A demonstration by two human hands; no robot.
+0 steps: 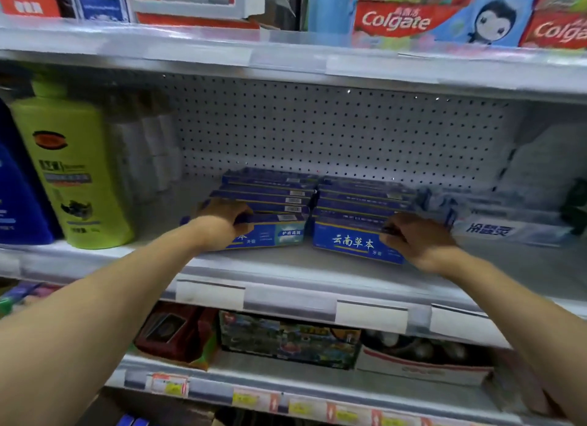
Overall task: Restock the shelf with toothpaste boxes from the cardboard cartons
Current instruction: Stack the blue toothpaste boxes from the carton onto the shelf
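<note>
Blue toothpaste boxes, long and flat with white Chinese lettering, stand in two side-by-side rows on the white metal middle shelf [317, 266], running back toward the white pegboard panel [317, 127]. My left hand [222, 219] reaches in from the lower left, forearm stretched out over the shelf edge, fingers curled over the top of the front box of the left row [273, 233], thumb side toward me, gripping it. My right hand [416, 238] comes in from the lower right, wrist bent inward, fingers curled round the right end of the front box of the right row [352, 244], holding it at its upper corner. Both front boxes sit on the shelf with their printed faces toward me, the two nearly touching at the middle.

A tall lime-green plastic bottle [73, 171] stands at the left of the same shelf, beside a dark blue bottle [19, 197]. White toothpaste boxes [502, 230] lie to the right of my right hand. Red Colgate cartons [397, 22] fill the shelf above; colourful packs [286, 340] sit on the shelf below, behind a strip of price tags [254, 400].
</note>
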